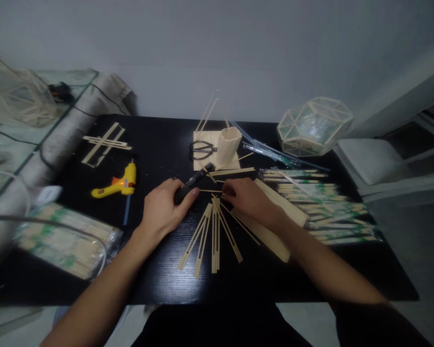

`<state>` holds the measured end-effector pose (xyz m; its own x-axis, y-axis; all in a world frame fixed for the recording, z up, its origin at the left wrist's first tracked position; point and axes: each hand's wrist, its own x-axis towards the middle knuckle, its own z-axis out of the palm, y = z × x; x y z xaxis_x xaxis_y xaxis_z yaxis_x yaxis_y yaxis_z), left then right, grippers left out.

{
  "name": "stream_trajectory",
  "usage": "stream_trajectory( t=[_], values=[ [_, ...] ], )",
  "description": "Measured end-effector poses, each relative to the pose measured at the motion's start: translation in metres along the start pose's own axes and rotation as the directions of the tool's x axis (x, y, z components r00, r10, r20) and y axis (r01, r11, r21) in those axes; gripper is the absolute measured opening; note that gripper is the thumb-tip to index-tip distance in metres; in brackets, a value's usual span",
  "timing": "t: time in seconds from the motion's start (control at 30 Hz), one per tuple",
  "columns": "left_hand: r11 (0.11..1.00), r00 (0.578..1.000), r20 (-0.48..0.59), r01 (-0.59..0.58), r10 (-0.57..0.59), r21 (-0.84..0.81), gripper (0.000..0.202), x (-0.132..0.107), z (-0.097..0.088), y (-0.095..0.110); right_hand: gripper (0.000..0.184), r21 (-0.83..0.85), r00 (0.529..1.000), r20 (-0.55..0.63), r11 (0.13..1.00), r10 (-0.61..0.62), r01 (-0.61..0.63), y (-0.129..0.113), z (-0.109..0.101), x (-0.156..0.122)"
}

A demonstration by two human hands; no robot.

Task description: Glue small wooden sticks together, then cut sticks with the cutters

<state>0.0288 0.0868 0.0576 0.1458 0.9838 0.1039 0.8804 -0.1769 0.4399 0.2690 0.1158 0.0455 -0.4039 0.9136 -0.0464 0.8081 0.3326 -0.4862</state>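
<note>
My left hand (165, 208) is closed round the handle of a black cutter (194, 182) that lies slanted on the black table (159, 144), its tip pointing up and right. My right hand (249, 197) rests just right of it, fingers pinched on a thin wooden stick (210, 191) that runs toward the cutter. Several chopsticks (211, 231) fan out on the table below both hands.
A yellow glue gun (116, 184) lies at the left, a stick cross (106, 142) behind it. A wooden cup (227, 145) and scissors (201, 150) sit on a board. A stick polyhedron (314, 125) stands at the right, wrapped chopsticks (321, 202) below it, a chopstick pack (63, 243) at lower left.
</note>
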Motion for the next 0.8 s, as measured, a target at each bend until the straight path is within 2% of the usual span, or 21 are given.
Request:
stream_trajectory(
  t=[0.2, 0.27, 0.33, 0.4, 0.47, 0.57, 0.63, 0.7, 0.8],
  values=[
    [0.992, 0.999, 0.053, 0.006, 0.000, -0.123, 0.044, 0.002, -0.001, -0.001, 0.006, -0.013, 1.000, -0.009, 1.000, 0.004, -0.004, 0.000, 0.000, 0.001],
    [0.986, 0.998, 0.060, -0.006, 0.017, -0.170, 0.045, 0.003, -0.001, -0.001, 0.005, 0.046, 0.997, -0.069, 0.999, 0.017, -0.014, -0.003, -0.003, 0.001],
    [0.979, 0.997, 0.070, -0.021, 0.036, -0.203, 0.046, 0.003, -0.001, 0.000, 0.004, 0.201, 0.984, -0.174, 0.980, 0.025, 0.011, -0.009, -0.006, -0.001],
    [0.974, 0.995, 0.082, -0.029, 0.049, -0.227, 0.047, 0.002, 0.001, 0.001, 0.010, 0.435, 0.975, -0.224, 0.896, 0.014, 0.087, -0.017, -0.010, -0.003],
    [0.970, 0.995, 0.091, -0.027, 0.051, -0.243, 0.047, 0.002, 0.002, 0.002, 0.017, 0.643, 0.984, -0.178, 0.755, -0.019, 0.131, -0.024, -0.011, -0.005],
    [0.969, 0.994, 0.101, -0.018, 0.044, -0.245, 0.047, 0.000, 0.003, 0.003, 0.019, 0.799, 0.994, -0.108, 0.594, -0.016, 0.096, -0.032, -0.009, -0.007],
    [0.971, 0.994, 0.102, -0.018, 0.044, -0.238, 0.047, -0.001, 0.004, 0.004, 0.014, 0.833, 0.994, -0.105, 0.549, 0.032, 0.070, -0.035, -0.007, -0.007],
    [0.971, 0.993, 0.103, -0.025, 0.050, -0.236, 0.047, -0.002, 0.004, 0.005, 0.012, 0.832, 0.989, -0.126, 0.551, 0.077, 0.063, -0.038, -0.005, -0.008],
    [0.971, 0.993, 0.100, -0.038, 0.064, -0.238, 0.046, -0.003, 0.005, 0.005, 0.016, 0.768, 0.981, -0.177, 0.634, 0.078, 0.088, -0.039, -0.007, -0.009]
  ],
)
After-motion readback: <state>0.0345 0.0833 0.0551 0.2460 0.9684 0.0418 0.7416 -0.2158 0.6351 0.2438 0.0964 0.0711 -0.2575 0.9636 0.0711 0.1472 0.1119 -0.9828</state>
